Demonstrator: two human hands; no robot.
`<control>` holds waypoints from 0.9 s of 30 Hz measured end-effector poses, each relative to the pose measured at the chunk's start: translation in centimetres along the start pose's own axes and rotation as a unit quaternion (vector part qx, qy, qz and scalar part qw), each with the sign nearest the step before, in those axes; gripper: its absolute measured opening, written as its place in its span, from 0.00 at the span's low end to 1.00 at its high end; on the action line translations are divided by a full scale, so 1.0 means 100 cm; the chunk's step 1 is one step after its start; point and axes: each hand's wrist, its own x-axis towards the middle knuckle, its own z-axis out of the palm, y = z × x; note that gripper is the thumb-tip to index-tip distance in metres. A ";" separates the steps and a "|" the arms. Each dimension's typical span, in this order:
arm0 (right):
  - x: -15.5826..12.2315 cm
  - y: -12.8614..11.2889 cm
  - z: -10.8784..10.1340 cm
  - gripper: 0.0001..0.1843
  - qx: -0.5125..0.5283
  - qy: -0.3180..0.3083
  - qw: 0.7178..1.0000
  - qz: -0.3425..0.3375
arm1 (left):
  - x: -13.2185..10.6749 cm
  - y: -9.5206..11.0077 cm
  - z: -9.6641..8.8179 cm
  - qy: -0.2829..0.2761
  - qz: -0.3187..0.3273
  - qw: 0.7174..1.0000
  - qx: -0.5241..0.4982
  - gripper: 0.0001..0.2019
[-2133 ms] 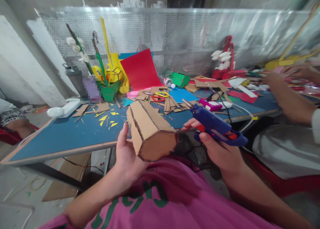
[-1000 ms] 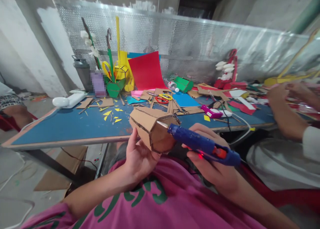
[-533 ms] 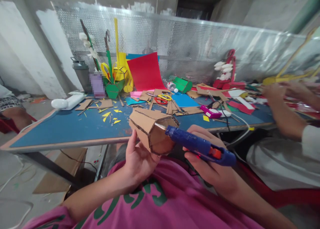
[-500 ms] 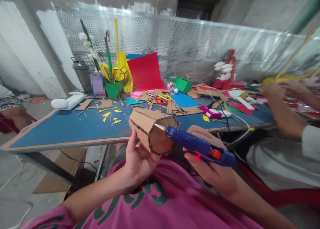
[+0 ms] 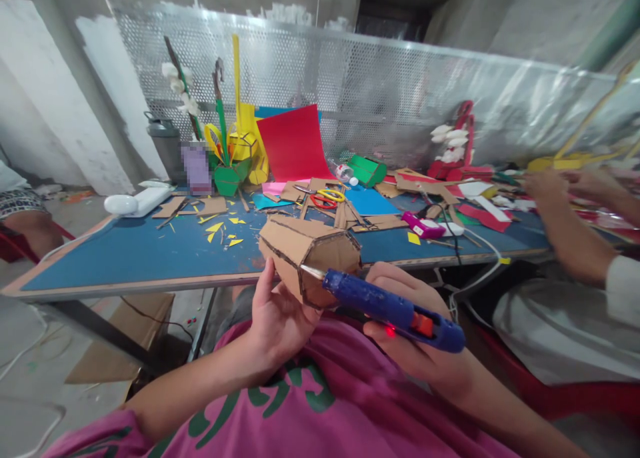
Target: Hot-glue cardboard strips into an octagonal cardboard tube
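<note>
My left hand (image 5: 283, 318) is closed around the lower left side of a brown cardboard box with many flat sides (image 5: 287, 238), holding it tilted above my lap at the table's front edge. Dark lines run along the box's seams. In my right hand (image 5: 415, 305) is a blue hot glue gun (image 5: 380, 305) with an orange-red part near its back and a glowing red light below. Its metal nozzle points left and lies at a corner of the box's end face. Whether the tip touches the cardboard I cannot tell.
On the blue table (image 5: 100, 265) lie cardboard scraps, yellow paper bits, scissors (image 5: 330, 197), a red sheet (image 5: 293, 141), a green paper piece (image 5: 367, 171) and a purple-and-white device (image 5: 423, 225) with cables. At the right, another person's arms (image 5: 565, 225) are over the table.
The glue gun has moved slightly left and down in my right hand, its nozzle passing from the upper edge of the end face to its left corner. The box stays in my left hand.
</note>
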 end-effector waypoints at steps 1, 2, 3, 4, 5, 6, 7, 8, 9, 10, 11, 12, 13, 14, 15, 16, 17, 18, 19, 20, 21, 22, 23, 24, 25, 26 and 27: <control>0.000 0.000 0.000 0.12 0.000 -0.001 1.000 0.000 | 0.000 0.000 -0.002 -0.006 -0.003 1.000 -0.001 0.38; 0.000 0.000 0.000 0.12 0.000 -0.001 1.000 0.000 | 0.001 0.001 -0.005 -0.013 -0.005 1.000 0.000 0.36; 0.001 0.000 0.000 0.12 -0.002 0.000 1.000 0.000 | 0.001 0.002 -0.007 -0.020 -0.006 1.000 0.000 0.34; 0.001 0.001 0.000 0.12 -0.004 0.001 1.000 0.000 | 0.002 0.002 -0.011 -0.026 -0.008 1.000 0.002 0.32; 0.001 0.001 -0.001 0.12 -0.006 0.004 1.000 0.000 | 0.003 0.003 -0.014 -0.030 -0.010 0.999 0.004 0.30; 0.001 0.001 -0.001 0.13 -0.008 0.010 1.000 -0.002 | 0.003 0.004 -0.016 -0.033 -0.013 0.999 0.006 0.29; 0.001 0.002 -0.002 0.13 -0.011 0.016 1.000 -0.001 | 0.004 0.004 -0.018 -0.033 -0.014 0.999 0.008 0.29; 0.001 0.002 -0.003 0.13 -0.016 0.020 1.000 0.002 | 0.005 0.004 -0.020 -0.034 -0.015 0.999 0.008 0.29; 0.001 0.003 -0.004 0.14 -0.021 0.024 0.999 0.006 | 0.005 0.004 -0.021 -0.035 -0.016 0.999 0.008 0.29; 0.002 0.004 -0.004 0.14 -0.027 0.028 0.999 0.007 | 0.005 0.004 -0.021 -0.036 -0.016 0.999 0.008 0.29; 0.002 0.004 -0.005 0.14 -0.030 0.033 0.999 0.005 | 0.006 0.004 -0.021 -0.038 -0.016 0.999 0.008 0.30; 0.003 0.005 -0.005 0.14 -0.032 0.036 0.999 0.001 | 0.006 0.004 -0.020 -0.040 -0.016 0.999 0.009 0.30; 0.004 0.005 -0.005 0.14 -0.034 0.041 0.999 -0.004 | 0.006 0.003 -0.019 -0.041 -0.015 0.999 0.009 0.31; 0.005 0.005 -0.006 0.14 -0.035 0.046 0.998 -0.010 | 0.005 0.003 -0.018 -0.041 -0.013 0.999 0.009 0.32; 0.005 0.004 -0.006 0.14 -0.036 0.049 0.998 -0.013 | 0.005 0.003 -0.017 -0.039 -0.012 0.999 0.010 0.33; 0.006 0.004 -0.006 0.13 -0.037 0.050 0.998 -0.014 | 0.005 0.003 -0.017 -0.037 -0.012 0.999 0.010 0.33; 0.006 0.003 -0.006 0.13 -0.039 0.051 0.998 -0.013 | 0.005 0.003 -0.016 -0.035 -0.014 0.999 0.011 0.33; 0.006 0.002 -0.006 0.13 -0.040 0.053 0.998 -0.013 | 0.005 0.003 -0.016 -0.033 -0.016 0.999 0.011 0.33; 0.005 0.002 -0.007 0.13 -0.041 0.056 0.997 -0.013 | 0.005 0.003 -0.016 -0.031 -0.018 0.999 0.009 0.32; 0.005 0.002 -0.007 0.13 -0.045 0.059 0.997 -0.011 | 0.005 0.003 -0.016 -0.030 -0.019 0.999 0.005 0.31; 0.004 0.002 -0.007 0.13 -0.049 0.061 0.997 -0.011 | 0.005 0.003 -0.016 -0.027 -0.018 0.999 0.000 0.29; 0.004 0.003 -0.007 0.13 -0.053 0.065 0.996 -0.013 | 0.005 0.003 -0.015 -0.023 -0.018 1.000 -0.004 0.29; 0.004 0.004 -0.006 0.12 -0.057 0.068 0.996 -0.016 | 0.005 0.003 -0.015 -0.019 -0.017 1.000 -0.007 0.28; 0.003 0.004 -0.006 0.12 -0.061 0.069 0.996 -0.021 | 0.005 0.003 -0.015 -0.016 -0.016 1.000 -0.007 0.28; 0.003 0.005 -0.005 0.11 -0.064 0.069 0.995 -0.028 | 0.005 0.004 -0.015 -0.014 -0.017 1.000 -0.004 0.27; 0.003 0.005 -0.004 0.11 -0.067 0.071 0.995 -0.034 | 0.005 0.004 -0.015 -0.014 -0.017 1.000 0.001 0.26; 0.003 0.005 -0.004 0.11 -0.070 0.071 0.994 -0.036 | 0.005 0.005 -0.015 -0.015 -0.017 1.000 0.006 0.26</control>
